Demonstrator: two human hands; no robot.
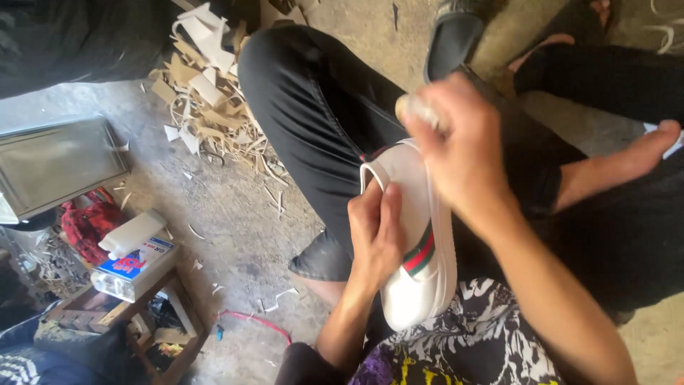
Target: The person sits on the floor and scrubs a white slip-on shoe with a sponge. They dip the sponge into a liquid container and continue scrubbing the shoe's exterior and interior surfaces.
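Fingers (pixel 390 207) of my left hand (pixel 375 239) curl narrow around the side of the white shoe (pixel 417 235), thumb and forefinger clamped at its opening, so that hand holds it. My right hand (pixel 463 153) is on top of the shoe's far end, fingers closed on a small pale lump (pixel 417 108); I cannot tell what it is.

From where I look down, the shoe's long axis runs from near my lap away and slightly left, sole edge to the right, with a red and green stripe (pixel 420 255) on its side just beside my left palm. It lies across a black trouser leg (pixel 313 114), touching it.

Left of the leg there is bare concrete floor (pixel 228 207), then a heap of pale offcuts (pixel 206 100). A low wooden stool (pixel 160 299) with a box (pixel 135 267) stands well apart to the left.
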